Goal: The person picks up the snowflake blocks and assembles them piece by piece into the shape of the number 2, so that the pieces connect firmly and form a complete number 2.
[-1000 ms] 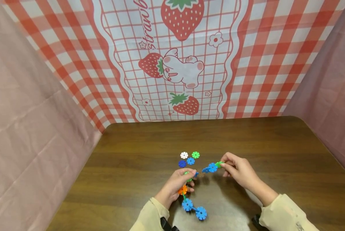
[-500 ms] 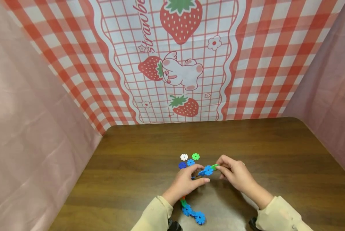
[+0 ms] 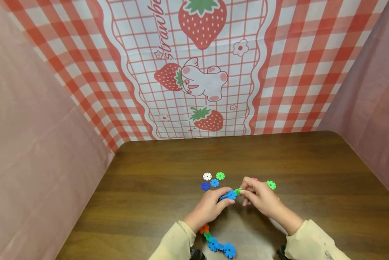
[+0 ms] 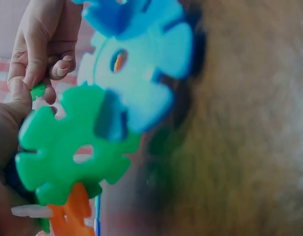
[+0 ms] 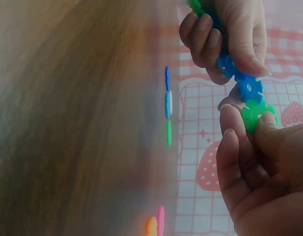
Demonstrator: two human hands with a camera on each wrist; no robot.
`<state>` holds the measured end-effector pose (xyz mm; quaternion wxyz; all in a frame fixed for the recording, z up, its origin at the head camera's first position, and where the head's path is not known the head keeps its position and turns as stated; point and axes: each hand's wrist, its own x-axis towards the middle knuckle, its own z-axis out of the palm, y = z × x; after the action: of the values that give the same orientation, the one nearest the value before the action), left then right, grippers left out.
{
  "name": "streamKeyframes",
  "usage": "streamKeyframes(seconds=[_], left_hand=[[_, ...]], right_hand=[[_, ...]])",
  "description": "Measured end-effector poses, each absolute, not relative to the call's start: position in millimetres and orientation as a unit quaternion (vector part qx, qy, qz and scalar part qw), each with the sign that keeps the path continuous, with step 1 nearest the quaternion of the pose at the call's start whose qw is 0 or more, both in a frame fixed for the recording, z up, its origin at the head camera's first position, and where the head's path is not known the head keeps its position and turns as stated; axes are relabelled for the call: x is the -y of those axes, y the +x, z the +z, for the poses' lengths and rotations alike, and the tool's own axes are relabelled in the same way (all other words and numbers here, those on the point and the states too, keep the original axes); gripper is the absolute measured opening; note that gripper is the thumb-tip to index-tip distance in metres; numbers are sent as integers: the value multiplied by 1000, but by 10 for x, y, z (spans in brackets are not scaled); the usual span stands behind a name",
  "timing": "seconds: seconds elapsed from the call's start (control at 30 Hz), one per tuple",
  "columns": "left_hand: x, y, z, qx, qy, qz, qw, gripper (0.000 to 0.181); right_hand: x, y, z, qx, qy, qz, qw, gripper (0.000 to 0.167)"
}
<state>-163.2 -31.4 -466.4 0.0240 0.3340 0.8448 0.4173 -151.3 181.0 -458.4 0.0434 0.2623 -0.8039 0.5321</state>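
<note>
A chain of notched plastic discs runs between both hands. The left hand (image 3: 210, 205) grips its blue discs (image 3: 231, 195) between thumb and fingers. At the chain's right end, the right hand (image 3: 263, 196) pinches a light green disc (image 5: 258, 116), which is joined to a blue disc (image 5: 250, 88) in the right wrist view. Below the left hand hangs the rest of the chain: an orange disc (image 3: 204, 228), a green disc (image 4: 75, 142) and blue discs (image 3: 229, 250). The left palm hides the middle part.
Behind the left hand lie four loose discs: white (image 3: 207, 176), green (image 3: 220, 176), dark blue (image 3: 205, 186) and blue (image 3: 214, 182). Beyond the right hand are a pink disc (image 3: 254, 179) and another green disc (image 3: 271, 185). Checked cloth hangs behind the wooden table (image 3: 142, 202).
The right hand has moved left and slightly down with its end of the chain. The left hand has shifted its hold onto the blue discs, and the hanging end sits slightly lower.
</note>
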Motion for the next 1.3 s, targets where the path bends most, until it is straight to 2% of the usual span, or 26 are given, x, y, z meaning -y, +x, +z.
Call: streamKeyframes(seconds=[0.23, 0.47, 0.7, 0.9, 1.07, 1.17, 1.3], left_hand=[[319, -1625, -4714, -845, 339, 412, 32, 21], [357, -1608, -4707, -848, 323, 417, 45, 21], [400, -1594, -4694, -864, 305, 393, 78, 22], [403, -1607, -4696, -874, 305, 370, 75, 23], [403, -1604, -4680, -881, 299, 356, 82, 22], [395, -1598, -4665, -884, 295, 350, 93, 24], [384, -1585, -4653, -883, 295, 349, 108, 30]], right_hand=[[-1826, -1499, -4607, 803, 265, 533, 1, 13], [-1743, -1479, -4621, 824, 269, 496, 49, 12], [-1837, -1440, -4584, 862, 225, 454, 3, 5], [-2128, -1416, -4567, 912, 152, 378, 51, 5], [-2311, -1346, -4628, 940, 118, 309, 83, 12], [-2382, -1307, -4649, 952, 95, 281, 67, 15], [-2450, -1297, -4656, 968, 66, 239, 34, 28]])
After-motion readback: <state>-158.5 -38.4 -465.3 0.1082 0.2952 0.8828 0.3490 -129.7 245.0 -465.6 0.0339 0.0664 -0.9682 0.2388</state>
